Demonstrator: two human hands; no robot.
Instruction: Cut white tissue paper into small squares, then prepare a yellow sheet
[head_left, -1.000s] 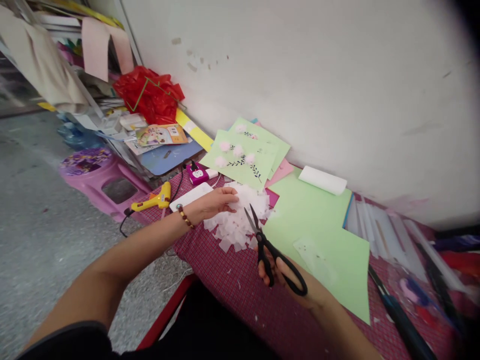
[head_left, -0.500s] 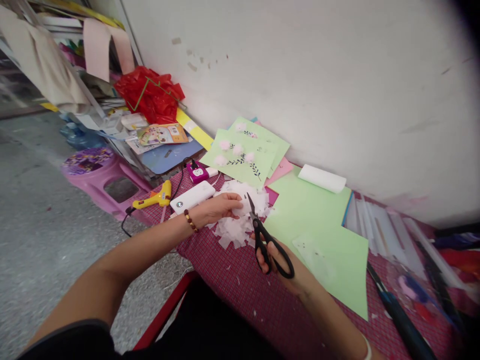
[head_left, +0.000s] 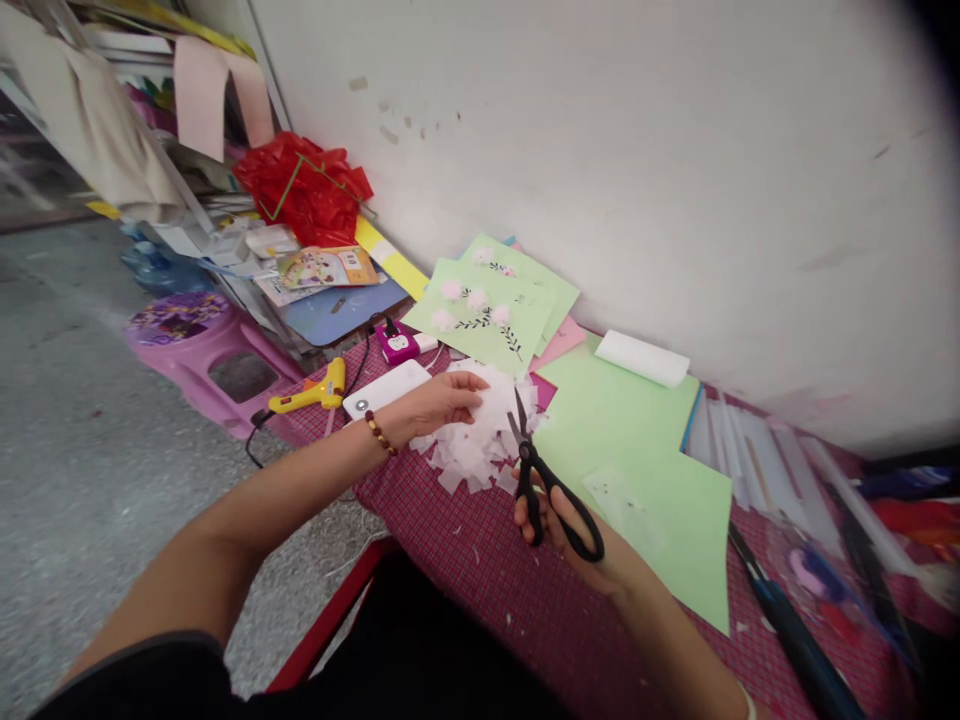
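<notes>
My right hand [head_left: 574, 535] grips black scissors [head_left: 544, 485] by the handles, blades closed and pointing up toward a heap of white tissue paper pieces [head_left: 480, 435]. My left hand [head_left: 442, 400], with a bead bracelet on the wrist, rests on the left of that heap, fingers pinched on a white piece. The heap lies on a red checked tablecloth [head_left: 480, 560]. A large light green sheet [head_left: 637, 470] lies just right of the scissors.
Green cards with pink flowers [head_left: 487, 315] lean against the wall. A yellow glue gun [head_left: 307, 395], a white power bank [head_left: 386, 390] and a magenta charger [head_left: 397, 345] sit at the left. A pink stool [head_left: 206, 345] stands on the floor. White strips [head_left: 757, 455] lie right.
The scissor blades, open a second ago, are closed now. My right hand shifted slightly up and left toward the heap, then back a little. My left hand stayed on the paper pieces.
</notes>
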